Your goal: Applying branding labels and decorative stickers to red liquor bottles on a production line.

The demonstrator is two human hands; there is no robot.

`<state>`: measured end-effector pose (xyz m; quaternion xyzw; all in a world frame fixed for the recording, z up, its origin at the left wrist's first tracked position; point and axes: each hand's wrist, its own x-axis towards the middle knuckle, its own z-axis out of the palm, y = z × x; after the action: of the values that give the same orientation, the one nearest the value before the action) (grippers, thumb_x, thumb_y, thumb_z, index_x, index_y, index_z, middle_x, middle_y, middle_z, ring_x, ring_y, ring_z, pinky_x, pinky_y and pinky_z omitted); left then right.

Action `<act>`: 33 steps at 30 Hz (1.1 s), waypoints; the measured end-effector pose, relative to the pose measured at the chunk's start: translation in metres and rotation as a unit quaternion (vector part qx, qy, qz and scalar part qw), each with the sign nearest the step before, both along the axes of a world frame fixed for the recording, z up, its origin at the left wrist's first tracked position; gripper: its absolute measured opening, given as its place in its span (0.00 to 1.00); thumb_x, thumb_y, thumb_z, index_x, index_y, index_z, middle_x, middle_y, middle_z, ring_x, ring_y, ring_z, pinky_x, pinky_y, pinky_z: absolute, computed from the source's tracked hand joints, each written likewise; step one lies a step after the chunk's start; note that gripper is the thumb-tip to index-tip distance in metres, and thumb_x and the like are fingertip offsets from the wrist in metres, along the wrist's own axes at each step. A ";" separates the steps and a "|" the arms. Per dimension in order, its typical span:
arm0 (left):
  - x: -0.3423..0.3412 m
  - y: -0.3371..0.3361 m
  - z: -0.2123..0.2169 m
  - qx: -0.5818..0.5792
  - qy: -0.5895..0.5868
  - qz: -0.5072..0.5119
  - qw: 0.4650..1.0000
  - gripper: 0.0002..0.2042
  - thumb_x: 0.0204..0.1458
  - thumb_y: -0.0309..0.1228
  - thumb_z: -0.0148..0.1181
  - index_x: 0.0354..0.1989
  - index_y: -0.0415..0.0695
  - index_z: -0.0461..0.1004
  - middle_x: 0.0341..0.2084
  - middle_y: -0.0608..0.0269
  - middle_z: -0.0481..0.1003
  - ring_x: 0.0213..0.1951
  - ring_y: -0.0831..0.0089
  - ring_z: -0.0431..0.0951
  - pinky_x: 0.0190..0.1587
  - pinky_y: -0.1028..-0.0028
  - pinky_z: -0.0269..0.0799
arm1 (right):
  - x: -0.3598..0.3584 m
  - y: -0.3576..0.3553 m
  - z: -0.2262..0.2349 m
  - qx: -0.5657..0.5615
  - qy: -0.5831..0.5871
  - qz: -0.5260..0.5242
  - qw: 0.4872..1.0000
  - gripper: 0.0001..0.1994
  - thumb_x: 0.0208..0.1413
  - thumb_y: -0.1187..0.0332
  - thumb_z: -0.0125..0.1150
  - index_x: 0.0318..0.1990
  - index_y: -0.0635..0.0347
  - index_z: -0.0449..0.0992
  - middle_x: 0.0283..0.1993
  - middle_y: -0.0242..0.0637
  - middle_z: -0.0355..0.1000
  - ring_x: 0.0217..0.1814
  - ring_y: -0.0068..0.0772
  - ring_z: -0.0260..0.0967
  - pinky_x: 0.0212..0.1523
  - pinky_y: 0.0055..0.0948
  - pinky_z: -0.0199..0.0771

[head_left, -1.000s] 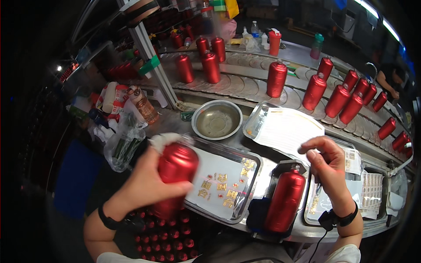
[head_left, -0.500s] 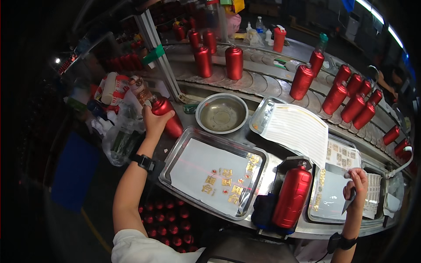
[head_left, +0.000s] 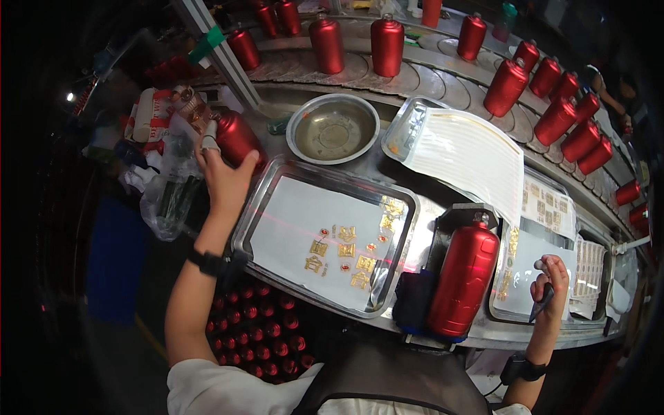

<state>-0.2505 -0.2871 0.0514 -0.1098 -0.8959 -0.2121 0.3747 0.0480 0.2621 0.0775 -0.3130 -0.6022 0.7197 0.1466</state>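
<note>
My left hand (head_left: 225, 176) is at a red metallic bottle (head_left: 238, 140) standing left of the steel bowl. Its thumb and fingers are spread, a pale cover on one fingertip; the fingertips are close to the bottle's side. My right hand (head_left: 553, 282), pale covers on its fingertips, is closed around a small dark flat-bladed tool (head_left: 543, 303) above the right-hand tray (head_left: 494, 310). Between the hands another red bottle (head_left: 465, 280) lies in a dark cradle (head_left: 443, 228). A tray (head_left: 243, 238) with gold character stickers (head_left: 346, 250) on a white sheet is nearest my left forearm.
A steel bowl (head_left: 290, 142) of liquid and a tray with stacked white sheets (head_left: 470, 152) stand farther back. Behind them a curved conveyor (head_left: 436, 86) carries several red bottles. A metal post (head_left: 221, 55) rises at left near plastic bags (head_left: 162, 207). More bottles (head_left: 256, 334) stand below the table.
The view has shifted, so the table sits higher in the picture. My left hand's fingers have loosened from around the bottle, which now stands upright. My right hand keeps the tool.
</note>
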 end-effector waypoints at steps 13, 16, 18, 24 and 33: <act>0.067 0.099 -0.038 -0.058 -0.370 -0.267 0.888 0.35 0.41 0.31 0.70 0.62 0.39 0.66 0.55 0.52 0.70 0.56 0.54 0.69 0.58 0.61 0.64 | 0.003 -0.025 -0.003 -0.029 -0.042 0.032 0.998 0.07 0.63 0.67 0.56 0.40 0.62 0.73 0.34 0.38 0.73 0.08 0.15 0.53 0.10 0.17 0.51; 0.059 0.093 -0.038 -0.051 -0.454 -0.224 0.861 0.37 0.42 0.36 0.71 0.64 0.42 0.64 0.60 0.54 0.64 0.63 0.54 0.61 0.65 0.56 0.52 | 0.015 -0.022 -0.007 -0.032 -0.053 0.023 0.998 0.07 0.64 0.67 0.55 0.40 0.61 0.72 0.33 0.37 0.73 0.08 0.15 0.53 0.10 0.17 0.51; 0.062 0.081 -0.040 -0.072 -0.440 -0.179 0.877 0.38 0.41 0.38 0.72 0.63 0.41 0.65 0.61 0.52 0.62 0.64 0.53 0.58 0.65 0.58 0.51 | 0.020 -0.019 -0.013 -0.029 -0.051 0.004 0.998 0.07 0.63 0.67 0.55 0.40 0.61 0.72 0.33 0.36 0.73 0.08 0.15 0.53 0.09 0.17 0.51; 0.076 0.040 -0.050 -0.123 -0.460 -0.123 0.871 0.36 0.41 0.36 0.71 0.61 0.37 0.66 0.66 0.49 0.54 0.68 0.49 0.50 0.67 0.52 0.46 | 0.020 -0.010 -0.029 -0.040 -0.052 -0.004 0.998 0.07 0.63 0.67 0.55 0.41 0.61 0.72 0.33 0.35 0.73 0.08 0.15 0.53 0.09 0.17 0.51; 0.065 0.071 -0.035 -0.106 -0.400 -0.234 0.880 0.31 0.39 0.32 0.71 0.54 0.34 0.70 0.62 0.48 0.62 0.65 0.49 0.58 0.66 0.54 0.50 | -0.002 -0.022 -0.033 -0.021 -0.077 0.012 0.997 0.07 0.63 0.67 0.56 0.39 0.62 0.72 0.34 0.35 0.73 0.09 0.13 0.53 0.10 0.17 0.52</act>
<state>-0.1860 -0.2163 0.0161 -0.2613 -0.9348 -0.2230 -0.0901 0.0461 0.2405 0.0441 -0.3637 -0.5999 0.7077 0.0841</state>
